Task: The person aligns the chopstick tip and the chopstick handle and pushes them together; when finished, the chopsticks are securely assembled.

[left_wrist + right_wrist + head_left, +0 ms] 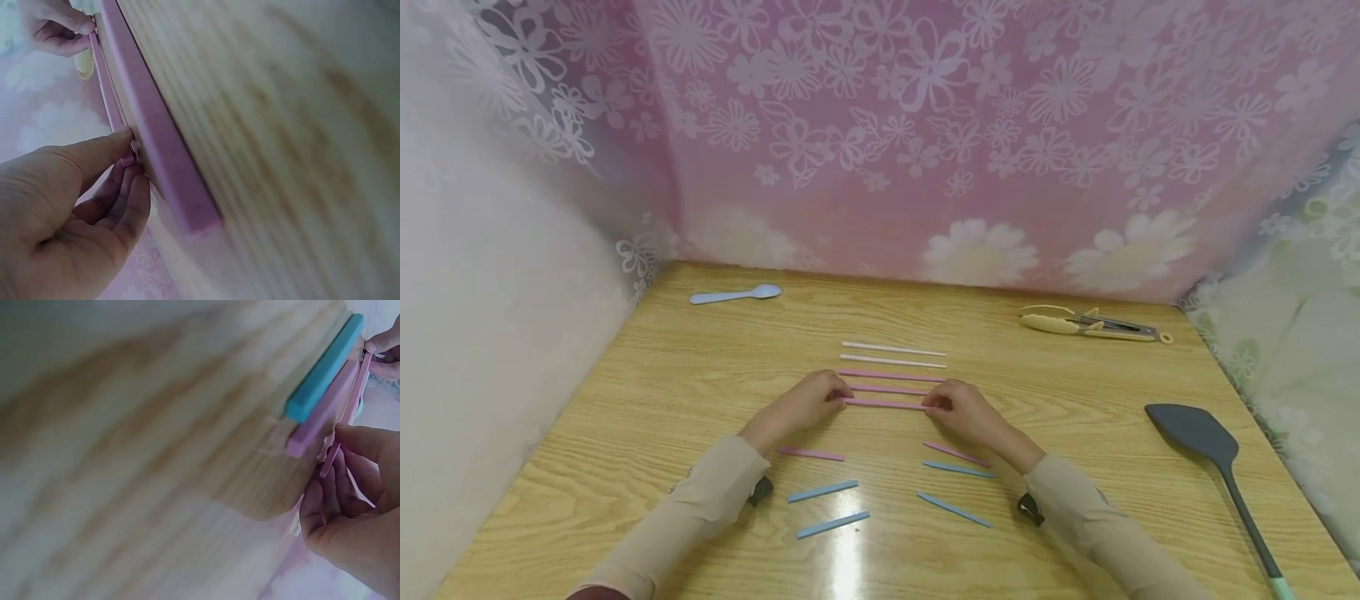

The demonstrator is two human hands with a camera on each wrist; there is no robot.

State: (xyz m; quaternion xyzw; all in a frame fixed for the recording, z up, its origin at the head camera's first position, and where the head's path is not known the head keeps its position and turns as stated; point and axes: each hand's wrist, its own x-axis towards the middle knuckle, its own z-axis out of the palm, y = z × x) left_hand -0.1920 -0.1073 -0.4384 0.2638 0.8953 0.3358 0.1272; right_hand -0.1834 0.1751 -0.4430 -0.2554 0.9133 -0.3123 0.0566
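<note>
no text I can read from here, no label, no brand, no number, no sign on anything

Your stick [886, 404] is pink; your desk [685, 375], yellow-brown wood grain; the far-edge cloth [865, 225], pink with white flowers.

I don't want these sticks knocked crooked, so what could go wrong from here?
The left hand and right hand pinch one pink stick close to the next pink stick, which their fingers might nudge. The right wrist could also brush the shorter pink piece lying beside it.
</note>
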